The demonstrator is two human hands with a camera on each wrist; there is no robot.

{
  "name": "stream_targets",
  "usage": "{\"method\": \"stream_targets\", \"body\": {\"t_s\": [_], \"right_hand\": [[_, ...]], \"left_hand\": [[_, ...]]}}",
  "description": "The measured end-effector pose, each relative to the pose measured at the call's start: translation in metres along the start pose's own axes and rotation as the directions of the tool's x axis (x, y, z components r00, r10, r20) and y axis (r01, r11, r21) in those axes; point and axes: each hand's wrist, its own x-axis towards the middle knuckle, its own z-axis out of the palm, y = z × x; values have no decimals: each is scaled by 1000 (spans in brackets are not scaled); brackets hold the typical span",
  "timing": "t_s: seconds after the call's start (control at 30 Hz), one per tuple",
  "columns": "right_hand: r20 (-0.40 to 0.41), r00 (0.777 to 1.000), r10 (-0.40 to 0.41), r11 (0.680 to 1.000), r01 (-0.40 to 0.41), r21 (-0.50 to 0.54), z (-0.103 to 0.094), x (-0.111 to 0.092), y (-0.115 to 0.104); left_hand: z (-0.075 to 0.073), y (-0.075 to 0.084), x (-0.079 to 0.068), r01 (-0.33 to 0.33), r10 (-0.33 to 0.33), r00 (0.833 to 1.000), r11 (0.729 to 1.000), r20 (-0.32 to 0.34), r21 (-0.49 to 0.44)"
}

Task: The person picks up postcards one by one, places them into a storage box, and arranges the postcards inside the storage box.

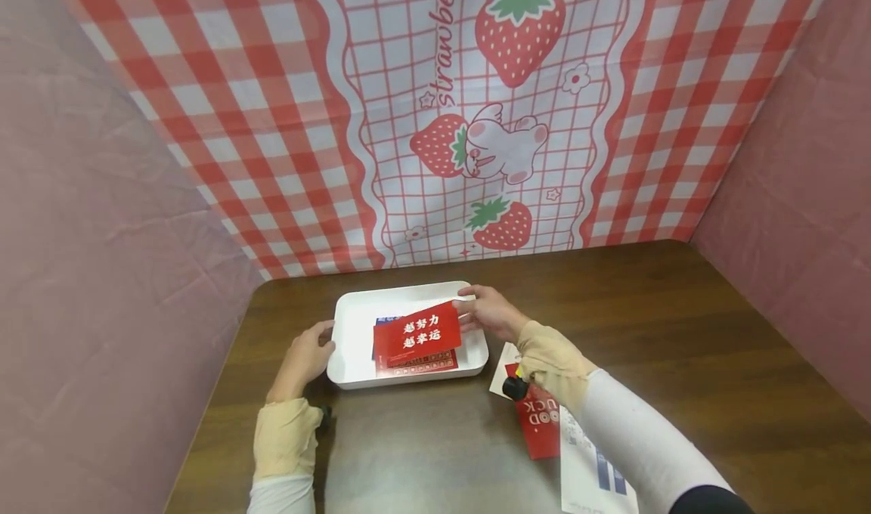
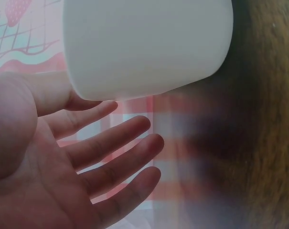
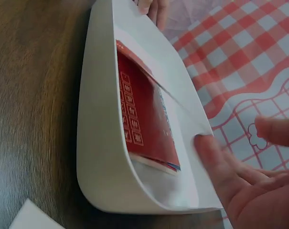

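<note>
A white rectangular tray (image 1: pixel 350 329) sits on the table with several printed cards or envelopes inside. Uppermost is a red envelope (image 1: pixel 417 335) with white characters, tilted with its right end raised. My right hand (image 1: pixel 499 315) is at that raised end, the fingers spread and a fingertip (image 3: pixel 206 145) right at its edge. Below lies another red printed piece (image 3: pixel 146 112), with a blue edge (image 1: pixel 388 320) showing beside it. At the tray's left end is my left hand (image 1: pixel 309 359); its fingers (image 2: pixel 130 136) are spread, and the thumb side is against the tray wall (image 2: pixel 149 52).
Right of the tray, partly under my right forearm, lie a red envelope with GOOD LUCK lettering (image 1: pixel 540 431), a white card (image 1: pixel 502 370) and a white sheet with blue print (image 1: pixel 592 469). A strawberry-patterned cloth (image 1: pixel 435 121) hangs behind the brown table (image 1: pixel 646 310), with pink cloth on both sides.
</note>
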Motion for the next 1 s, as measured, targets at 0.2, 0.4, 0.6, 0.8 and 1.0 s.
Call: {"method": "stream_targets", "body": {"t_s": [0.2,0.4,0.6,0.8,1.0], "right_hand": [[0,999,48,991,-48,-123,-1,-3,-7],[-25,999,39,988,-42,-147,-10,-6,-7],[-33,999,22,986,-27,-163,-19,-10,-4],[-28,1000,-2,986,-2,-167,-25,-15,-7],[-20,1000,-9,987,6,-161,-29,-18,-6]], "left_hand": [[-2,3,2,1,-1,1000,1000,1,-4],[0,1,4,9,-9,1000,1000,6,5],[3,-1,2,37,-37,999,999,25,2],[3,-1,1,43,-43,999,999,27,3],[3,-1,1,31,-31,999,1000,21,6]]}}
